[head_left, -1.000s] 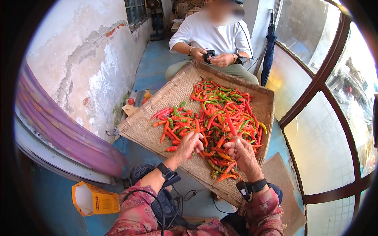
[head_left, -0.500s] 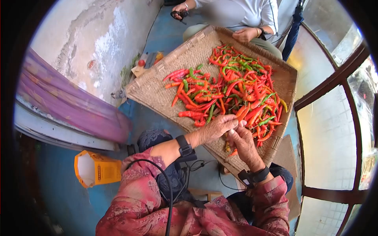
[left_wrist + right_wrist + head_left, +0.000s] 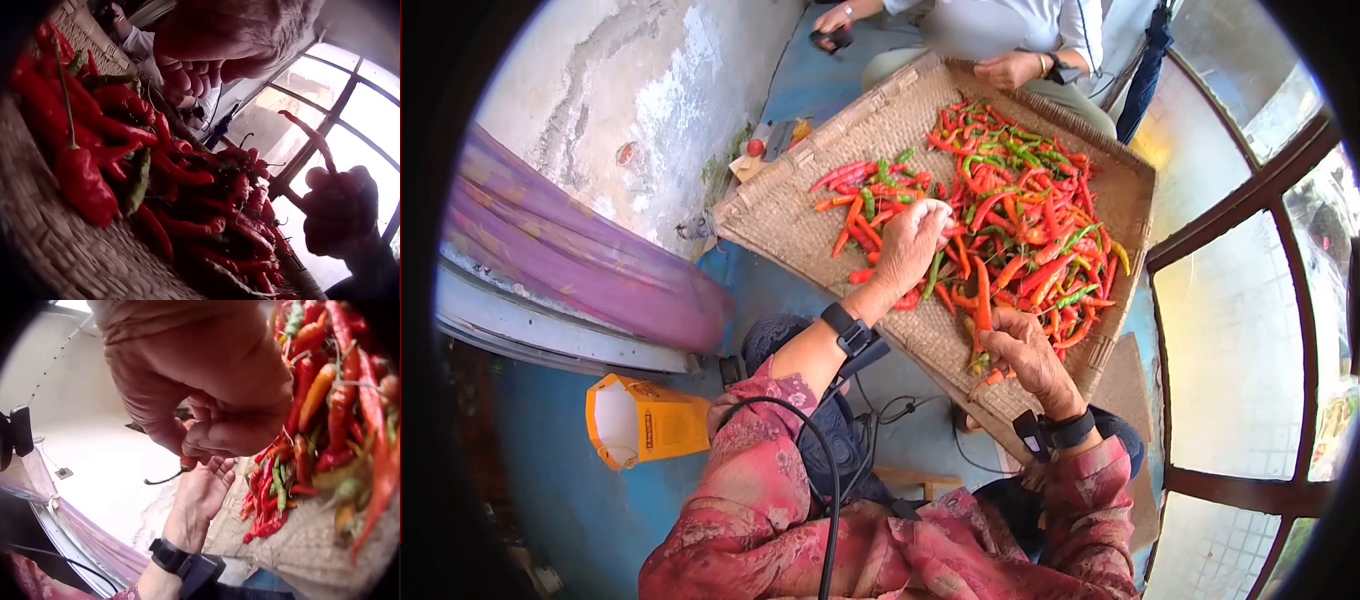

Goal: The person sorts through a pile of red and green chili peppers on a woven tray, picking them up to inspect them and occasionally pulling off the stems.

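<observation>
My right hand (image 3: 1032, 355) pinches an orange-red chili pepper (image 3: 983, 290) near one end, the rest standing up from the fingers. In the right wrist view its green stem (image 3: 165, 479) pokes out below the hand. My left hand (image 3: 910, 245) hovers over the smaller left group of chili peppers (image 3: 870, 195); in the left wrist view its fingers (image 3: 194, 81) are loosely bent, with nothing seen in them. Red, orange and green chili peppers (image 3: 1040, 200) are heaped in a woven tray (image 3: 760, 215) before me.
Across the tray sits another person, one hand (image 3: 1008, 70) at the far rim, the other (image 3: 832, 20) out left with a black device. An orange paper box (image 3: 662, 425) stands on the floor at left. A glazed window wall (image 3: 1230, 350) borders the right, a purple curtain (image 3: 590, 270) the left.
Half a second ago both my hands met at the pepper; my left hand has since moved away up and left, while the right keeps its pinch. The head view has tilted down since the first frame.
</observation>
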Demonstrator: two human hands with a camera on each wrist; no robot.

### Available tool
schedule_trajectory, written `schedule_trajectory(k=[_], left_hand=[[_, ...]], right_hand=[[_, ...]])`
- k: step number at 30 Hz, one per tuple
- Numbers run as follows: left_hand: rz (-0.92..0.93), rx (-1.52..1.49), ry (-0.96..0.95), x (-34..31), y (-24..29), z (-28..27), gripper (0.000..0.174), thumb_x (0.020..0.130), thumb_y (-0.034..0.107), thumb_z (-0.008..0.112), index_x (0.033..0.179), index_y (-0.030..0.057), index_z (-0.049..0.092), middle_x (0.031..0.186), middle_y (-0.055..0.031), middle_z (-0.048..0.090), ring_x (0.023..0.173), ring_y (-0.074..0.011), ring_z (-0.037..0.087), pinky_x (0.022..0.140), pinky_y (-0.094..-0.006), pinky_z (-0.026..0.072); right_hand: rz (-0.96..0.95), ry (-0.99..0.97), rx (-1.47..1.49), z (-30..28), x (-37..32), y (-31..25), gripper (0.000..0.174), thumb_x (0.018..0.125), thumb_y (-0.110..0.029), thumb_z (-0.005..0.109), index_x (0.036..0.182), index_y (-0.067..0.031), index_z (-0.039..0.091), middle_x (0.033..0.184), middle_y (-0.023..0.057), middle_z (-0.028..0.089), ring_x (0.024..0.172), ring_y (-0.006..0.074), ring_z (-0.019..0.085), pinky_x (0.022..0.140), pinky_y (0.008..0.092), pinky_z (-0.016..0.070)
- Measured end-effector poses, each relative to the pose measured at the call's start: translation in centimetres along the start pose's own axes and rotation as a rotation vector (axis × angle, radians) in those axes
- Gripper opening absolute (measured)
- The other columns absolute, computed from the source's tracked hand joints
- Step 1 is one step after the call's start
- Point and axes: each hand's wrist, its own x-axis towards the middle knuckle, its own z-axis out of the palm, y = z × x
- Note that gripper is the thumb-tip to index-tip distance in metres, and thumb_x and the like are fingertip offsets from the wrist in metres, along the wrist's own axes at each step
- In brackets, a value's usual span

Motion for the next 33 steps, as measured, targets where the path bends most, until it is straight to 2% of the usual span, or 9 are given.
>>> schedule_trajectory(k=[4, 6, 12, 16, 17, 20, 24, 29, 33], left_hand=[[0.626, 0.879, -0.057, 1.4, -1.6, 0.2, 0.014, 0.084, 0.019, 0.058, 0.088, 0.0055, 0.058, 0.087, -0.01, 0.061, 0.089, -0.0288, 0.053, 0.077, -0.0406, 0.0436], [0.543, 1.087, -0.091, 0.8, -2.3, 0.8, 0.014, 0.082, 0.018, 0.059, 0.089, 0.006, 0.058, 0.085, -0.0077, 0.061, 0.091, -0.0269, 0.055, 0.073, -0.0404, 0.0435], [0.411, 1.283, -0.211, 1.3, -4.4, 1.2, 0.013, 0.077, 0.014, 0.054, 0.087, 0.005, 0.057, 0.083, -0.0092, 0.063, 0.091, -0.0275, 0.056, 0.075, -0.0421, 0.043], [0.39, 1.144, -0.055, 1.6, -1.8, 0.4, 0.009, 0.08, 0.009, 0.053, 0.087, 0.0039, 0.055, 0.08, -0.0115, 0.062, 0.084, -0.0306, 0.059, 0.071, -0.0441, 0.045], [0.175, 0.911, -0.027, 1.8, -0.6, 0.1, 0.011, 0.085, 0.008, 0.05, 0.095, 0.0031, 0.05, 0.08, -0.0144, 0.061, 0.076, -0.0337, 0.06, 0.067, -0.0452, 0.0466], [0.319, 0.56, 0.136, 1.8, -1.5, -1.1, 0.017, 0.087, 0.006, 0.048, 0.103, 0.0016, 0.044, 0.076, -0.015, 0.059, 0.072, -0.0315, 0.062, 0.063, -0.042, 0.0485], [-0.171, -0.339, -0.164, -0.2, 0.7, -0.8, 0.034, 0.088, 0.002, 0.044, 0.121, 0.0033, 0.041, 0.091, -0.0068, 0.059, 0.078, -0.0157, 0.061, 0.072, -0.0302, 0.05], [-0.323, -0.484, -0.533, -4.2, 0.4, 1.5, 0.036, 0.089, 0.004, 0.051, 0.123, 0.0008, 0.041, 0.105, -0.0083, 0.058, 0.099, -0.0171, 0.06, 0.083, -0.0292, 0.0495], [-0.413, -0.548, -0.496, -5.1, -0.1, 2.6, 0.032, 0.09, 0.006, 0.053, 0.12, 0.0006, 0.044, 0.103, -0.0085, 0.059, 0.095, -0.015, 0.06, 0.082, -0.0286, 0.0499]], right_hand=[[-0.319, 0.174, 0.533, -2.2, 1.0, -0.7, 0.026, 0.092, -0.028, 0.053, 0.09, -0.0024, 0.06, 0.059, -0.0021, 0.048, 0.049, 0.0057, 0.043, 0.045, 0.0209, 0.036], [-0.285, 0.215, 0.506, -2.7, 1.1, -0.4, 0.037, 0.094, -0.032, 0.051, 0.111, -0.0004, 0.058, 0.06, -0.0018, 0.05, 0.049, 0.0061, 0.044, 0.044, 0.0199, 0.0365], [-0.155, 0.033, 0.0, -0.1, -0.3, 1.3, 0.028, 0.092, -0.024, 0.057, 0.105, 0.0007, 0.06, 0.072, -0.0005, 0.055, 0.064, 0.006, 0.051, 0.058, 0.022, 0.0441], [-0.113, -0.031, -0.189, 0.2, -0.5, 1.5, 0.03, 0.092, -0.021, 0.056, 0.108, 0.0037, 0.058, 0.076, 0.0018, 0.058, 0.069, 0.0091, 0.054, 0.061, 0.0252, 0.0464], [-0.097, -0.028, -0.138, 0.3, -0.6, 1.4, 0.029, 0.092, -0.021, 0.055, 0.108, 0.0034, 0.058, 0.076, 0.0015, 0.058, 0.068, 0.0086, 0.054, 0.06, 0.0244, 0.0458], [-0.097, -0.009, -0.016, -0.1, -0.1, 2.2, 0.03, 0.093, -0.023, 0.054, 0.108, 0.0018, 0.058, 0.074, -0.0006, 0.056, 0.065, 0.0064, 0.051, 0.058, 0.0221, 0.0441], [-0.099, 0.025, 0.03, 0.1, 0.8, 2.1, 0.031, 0.093, -0.025, 0.053, 0.107, 0.0026, 0.057, 0.073, -0.0003, 0.056, 0.061, 0.0059, 0.05, 0.055, 0.0205, 0.0423], [-0.223, 0.106, -0.04, 1.4, 1.0, 1.8, 0.034, 0.093, -0.033, 0.054, 0.098, -0.0001, 0.059, 0.069, -0.0041, 0.051, 0.059, 0.0032, 0.044, 0.051, 0.0185, 0.0366], [-0.227, 0.174, -0.117, 1.4, 1.2, 2.9, 0.033, 0.092, -0.033, 0.055, 0.087, -0.0016, 0.059, 0.065, -0.0049, 0.049, 0.056, 0.0038, 0.043, 0.05, 0.0195, 0.0344]])
